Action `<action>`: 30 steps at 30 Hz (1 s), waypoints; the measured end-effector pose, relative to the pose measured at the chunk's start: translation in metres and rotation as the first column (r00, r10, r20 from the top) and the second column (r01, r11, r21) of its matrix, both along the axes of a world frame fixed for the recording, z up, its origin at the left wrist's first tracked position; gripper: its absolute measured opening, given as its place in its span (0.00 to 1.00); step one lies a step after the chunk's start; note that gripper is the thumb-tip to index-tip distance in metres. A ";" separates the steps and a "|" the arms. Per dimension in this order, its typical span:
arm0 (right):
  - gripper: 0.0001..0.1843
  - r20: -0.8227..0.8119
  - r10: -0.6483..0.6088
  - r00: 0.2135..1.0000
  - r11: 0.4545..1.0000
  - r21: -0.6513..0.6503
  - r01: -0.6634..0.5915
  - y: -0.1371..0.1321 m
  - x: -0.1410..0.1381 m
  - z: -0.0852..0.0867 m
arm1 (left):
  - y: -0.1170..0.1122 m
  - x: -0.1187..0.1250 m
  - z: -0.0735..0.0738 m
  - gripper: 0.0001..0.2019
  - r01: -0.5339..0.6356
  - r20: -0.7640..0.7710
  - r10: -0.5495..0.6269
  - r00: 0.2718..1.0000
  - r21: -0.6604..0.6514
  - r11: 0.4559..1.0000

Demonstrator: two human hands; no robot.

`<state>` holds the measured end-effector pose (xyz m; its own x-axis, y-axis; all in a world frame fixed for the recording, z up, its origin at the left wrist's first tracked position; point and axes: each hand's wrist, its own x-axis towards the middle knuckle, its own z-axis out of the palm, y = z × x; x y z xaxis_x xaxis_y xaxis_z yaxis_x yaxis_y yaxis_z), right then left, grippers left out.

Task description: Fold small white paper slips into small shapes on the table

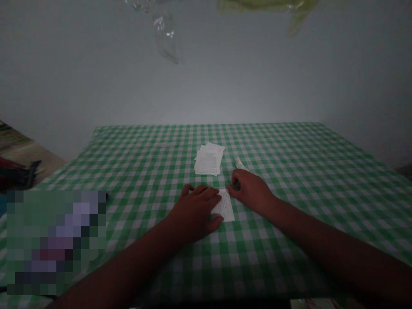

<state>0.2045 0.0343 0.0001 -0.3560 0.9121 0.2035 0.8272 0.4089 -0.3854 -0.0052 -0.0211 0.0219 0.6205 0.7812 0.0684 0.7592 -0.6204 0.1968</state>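
A small white printed paper slip point(226, 207) lies on the green-and-white checked tablecloth point(289, 171). My left hand point(196, 211) lies flat on the slip's left part, fingers stretched out over it. My right hand point(249, 189) rests at the slip's upper right corner, fingers curled and pressing its edge. Just beyond the hands sits a small stack of similar white slips point(208, 159). A small crumpled bit of white paper point(240, 163) lies right of the stack, close to my right hand.
A pale wall rises behind the table. Clear plastic point(165, 34) and something yellow-green point(267, 6) hang at the top. A dark object point(19, 174) sits off the left edge. A blurred patch covers the lower left.
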 end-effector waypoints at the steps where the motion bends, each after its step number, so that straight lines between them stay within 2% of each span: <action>1: 0.07 0.010 0.014 1.000 1.000 0.012 -0.014 0.000 0.000 0.000 | 0.000 0.000 0.000 0.22 -0.001 0.002 0.001 1.000 0.008 1.000; 5: 0.02 0.034 0.171 0.985 0.985 0.025 -0.172 -0.005 0.004 0.001 | -0.001 0.001 0.000 0.21 0.027 0.023 -0.027 0.999 0.008 1.000; 8: 0.03 0.052 0.243 0.969 0.970 -0.030 -0.242 -0.011 0.006 0.003 | -0.001 0.002 0.000 0.22 0.046 0.034 -0.045 0.998 -0.022 0.999; 12: 0.05 0.082 0.252 0.964 0.968 -0.040 -0.250 -0.015 0.004 0.006 | -0.001 0.004 -0.001 0.21 0.021 0.017 -0.021 1.000 -0.021 1.000; 19: 0.08 0.142 0.221 0.965 0.975 -0.027 -0.219 -0.015 -0.003 0.006 | -0.001 0.004 -0.001 0.27 0.005 -0.022 -0.006 1.000 -0.016 1.000; 27: 0.07 0.071 0.280 0.957 0.953 -0.142 -0.268 -0.024 0.004 0.013 | 0.000 0.003 0.001 0.26 -0.001 -0.039 0.000 0.999 -0.020 1.000; 30: 0.07 0.051 0.340 0.939 0.929 -0.177 -0.327 -0.028 0.009 0.015 | 0.001 0.002 0.000 0.27 -0.005 -0.040 0.004 0.999 -0.024 1.000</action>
<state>0.2140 0.0068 0.0154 -0.6539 0.7563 0.0210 0.6846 0.6033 -0.4091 -0.0031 -0.0204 0.0215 0.6187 0.7852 0.0246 0.7697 -0.6122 0.1809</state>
